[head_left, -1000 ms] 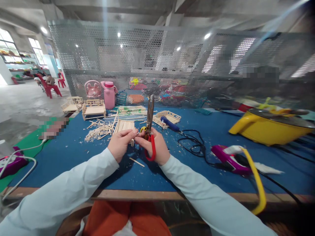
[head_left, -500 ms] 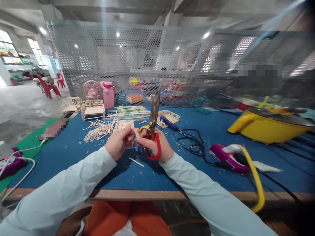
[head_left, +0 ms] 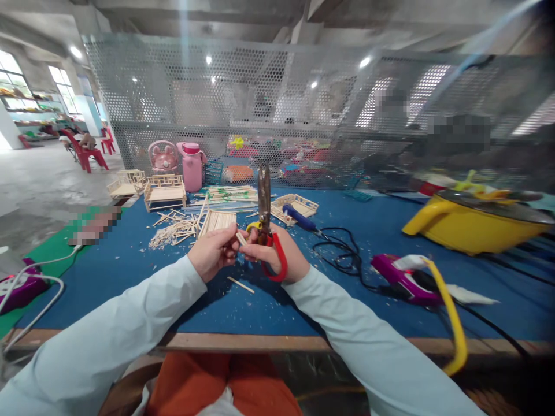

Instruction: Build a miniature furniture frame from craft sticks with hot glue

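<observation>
My right hand [head_left: 286,251] is closed around a pair of scissors [head_left: 264,199] with red and yellow handles, blades pointing up and away from me. Between thumb and fingers it also pinches short wooden sticks [head_left: 241,238]. My left hand [head_left: 213,249] has its fingers pressed together at the other side of these sticks; its grip is partly hidden. Just beyond the hands lies a slatted wooden piece [head_left: 219,219]. One loose stick [head_left: 241,285] rests on the blue mat below them.
A pile of sticks and scraps [head_left: 173,231] lies left. Small wooden bed-like models [head_left: 165,193] and a pink bottle [head_left: 191,167] stand behind. A blue glue gun [head_left: 298,217] leans on a wooden frame [head_left: 303,203]. Right are a purple power strip [head_left: 405,280] and a yellow pan [head_left: 472,225].
The scissors have turned so the blades now point straighter up and slightly left. My right hand has shifted slightly right; my left hand stays close to the sticks.
</observation>
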Tool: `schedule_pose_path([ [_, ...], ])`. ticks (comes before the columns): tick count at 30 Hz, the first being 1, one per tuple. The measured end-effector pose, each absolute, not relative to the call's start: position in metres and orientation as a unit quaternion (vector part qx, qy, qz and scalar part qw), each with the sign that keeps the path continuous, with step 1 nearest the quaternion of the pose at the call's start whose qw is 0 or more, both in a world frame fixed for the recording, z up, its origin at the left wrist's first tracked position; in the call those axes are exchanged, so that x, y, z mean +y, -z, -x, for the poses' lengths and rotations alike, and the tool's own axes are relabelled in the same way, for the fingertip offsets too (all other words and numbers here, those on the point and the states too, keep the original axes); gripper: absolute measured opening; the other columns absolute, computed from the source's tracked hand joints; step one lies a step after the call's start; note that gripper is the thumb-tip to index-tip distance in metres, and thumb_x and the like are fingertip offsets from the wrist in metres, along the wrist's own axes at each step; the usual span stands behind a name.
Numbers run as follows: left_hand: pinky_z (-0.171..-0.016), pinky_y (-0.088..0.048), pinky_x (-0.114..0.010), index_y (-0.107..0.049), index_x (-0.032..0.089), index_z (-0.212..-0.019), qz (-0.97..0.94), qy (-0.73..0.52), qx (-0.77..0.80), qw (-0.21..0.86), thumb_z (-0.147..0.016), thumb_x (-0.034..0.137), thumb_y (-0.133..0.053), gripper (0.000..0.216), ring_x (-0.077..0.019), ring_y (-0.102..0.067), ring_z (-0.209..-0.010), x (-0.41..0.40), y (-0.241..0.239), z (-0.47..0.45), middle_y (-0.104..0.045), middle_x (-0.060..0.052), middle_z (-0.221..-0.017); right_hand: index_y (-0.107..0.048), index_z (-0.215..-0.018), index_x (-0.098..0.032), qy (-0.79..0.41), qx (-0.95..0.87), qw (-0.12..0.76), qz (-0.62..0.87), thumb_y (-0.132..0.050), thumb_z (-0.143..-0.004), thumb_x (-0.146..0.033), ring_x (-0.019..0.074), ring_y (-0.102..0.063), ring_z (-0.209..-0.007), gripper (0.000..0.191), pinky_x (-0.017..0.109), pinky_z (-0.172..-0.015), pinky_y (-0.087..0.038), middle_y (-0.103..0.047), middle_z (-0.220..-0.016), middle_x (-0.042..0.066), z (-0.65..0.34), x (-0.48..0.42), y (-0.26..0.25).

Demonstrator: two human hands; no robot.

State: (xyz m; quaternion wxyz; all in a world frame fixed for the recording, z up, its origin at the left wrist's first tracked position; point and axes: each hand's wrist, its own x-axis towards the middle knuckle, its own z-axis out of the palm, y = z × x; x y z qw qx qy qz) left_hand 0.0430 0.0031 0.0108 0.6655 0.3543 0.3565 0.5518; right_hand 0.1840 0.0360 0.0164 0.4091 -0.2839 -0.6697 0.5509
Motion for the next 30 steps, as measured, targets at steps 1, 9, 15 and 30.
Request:
schedule_pose_path([
  [1, -0.037, -0.027, -0.015, -0.065, 0.012, -0.073, -0.353, -0.556, 0.36, 0.661, -0.058, 0.054, -0.068, 0.044, -0.0026, -0.034, -0.038, 0.003, -0.011, -0.043, -0.045, 0.005, -0.049, -0.043, -0.067, -0.019, -0.55, -0.669, 0.41, 0.286, -0.073, -0.055, -0.026, 0.0092, -0.052, -0.047, 0.032, 0.024, -0.049, -0.044, -0.052, -0.056, -0.007, -0.185, 0.036, -0.018],
  [9, -0.044, -0.035, -0.019, -0.062, 0.011, -0.062, -0.487, -0.592, 0.433, 0.474, -0.053, 0.045, -0.075, 0.037, -0.0059, -0.045, -0.042, 0.001, -0.011, -0.043, -0.052, 0.003, -0.044, -0.044, -0.066, -0.019, -0.511, -0.698, 0.405, 0.297, -0.069, -0.057, -0.023, 0.01, -0.051, -0.046, 0.026, 0.024, -0.048, -0.041, -0.052, -0.052, -0.007, -0.187, 0.037, -0.021],
  [15, -0.05, -0.045, -0.02, -0.06, 0.011, -0.064, -0.367, -0.642, 0.395, 0.545, -0.049, 0.039, -0.078, 0.036, -0.0059, -0.051, -0.047, 0.004, -0.003, -0.05, -0.057, 0.002, -0.054, -0.044, -0.066, -0.019, -0.452, -0.674, 0.49, 0.319, -0.071, -0.059, -0.029, 0.0103, -0.05, -0.051, 0.029, 0.025, -0.053, -0.043, -0.055, -0.057, -0.005, -0.184, 0.039, -0.017],
  [30, -0.052, -0.05, -0.015, -0.066, 0.011, -0.082, -0.307, -0.599, 0.296, 0.677, -0.073, 0.02, -0.066, 0.013, -0.0062, -0.058, -0.054, -0.001, -0.006, -0.052, -0.063, -0.002, -0.064, -0.048, -0.067, -0.018, -0.452, -0.678, 0.504, 0.287, -0.067, -0.061, -0.025, 0.0104, -0.052, -0.055, 0.021, 0.026, -0.056, -0.043, -0.054, -0.062, -0.004, -0.192, 0.044, -0.016],
])
